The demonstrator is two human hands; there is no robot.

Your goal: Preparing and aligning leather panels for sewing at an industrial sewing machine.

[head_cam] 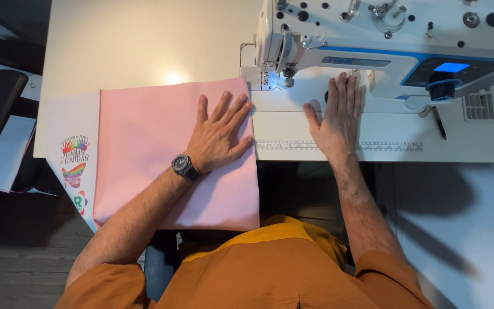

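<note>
A pale counter [144, 40] carries everything, its near edge running just in front of the person's orange shirt [270, 269]. At its right end stands a white industrial sewing machine [384, 34] with a blue-lit panel, its head spanning the far right corner and its needle area lit by a small lamp. Left of the machine lies a folded piece of pink fabric [144, 143], spread flat from the middle of the counter and hanging over the near edge toward the person's lap; its right edge sits just beside the machine bed, close under the needle, as if lined up for feeding. Under the pink piece, a white fabric panel [72, 131] with colourful printed emblems shows along the left side and droops off the near left corner. The left hand [218, 137], a dark wristwatch [184, 166] on its wrist, presses down on the pink fabric near that right edge, fingers spread wide and flat, holding nothing, seemingly to keep the cloth smooth and still. The right hand [335, 117] rests palm down on the machine bed, fingers straight and close together, empty, beside a printed ruler strip [338, 145] along the bed's front edge.
</note>
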